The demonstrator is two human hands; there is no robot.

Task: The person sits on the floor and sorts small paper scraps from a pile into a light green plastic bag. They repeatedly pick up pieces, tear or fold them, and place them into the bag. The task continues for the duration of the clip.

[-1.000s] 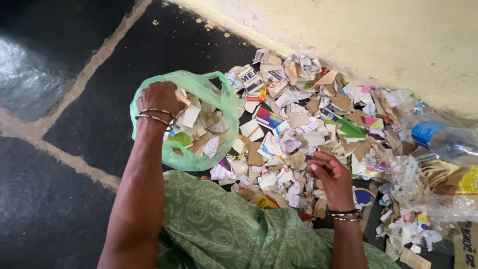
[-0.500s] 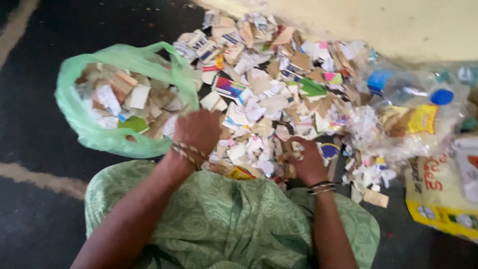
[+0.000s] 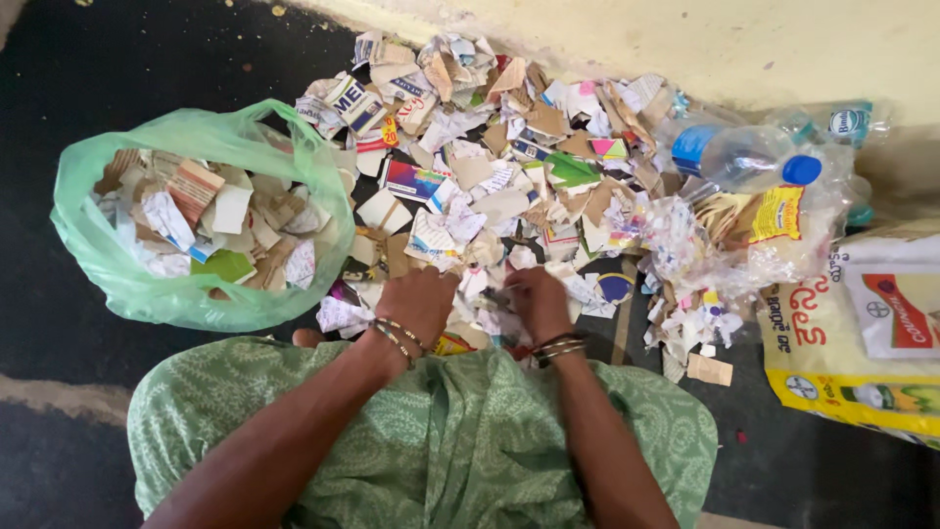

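A heap of torn paper and cardboard scraps [image 3: 509, 167] covers the dark floor in front of me. My left hand [image 3: 419, 302] and my right hand [image 3: 536, 299] both rest on the near edge of the heap, fingers curled down into the scraps; both wrists wear bangles. Whether either hand grips pieces is hidden by the knuckles. To the left stands an open green plastic bag [image 3: 98, 255] partly filled with scraps, a short way from my left hand.
My lap in green patterned cloth [image 3: 441, 441] fills the foreground. At right lie clear plastic bottles with blue caps [image 3: 754, 162], crumpled clear plastic [image 3: 685, 245] and a yellow-and-white printed sack [image 3: 871, 333]. A pale wall base [image 3: 734, 49] runs along the back.
My left hand has come out of the green bag and moved right onto the scrap heap beside my right hand. The view has shifted right, showing the bottles and sack.
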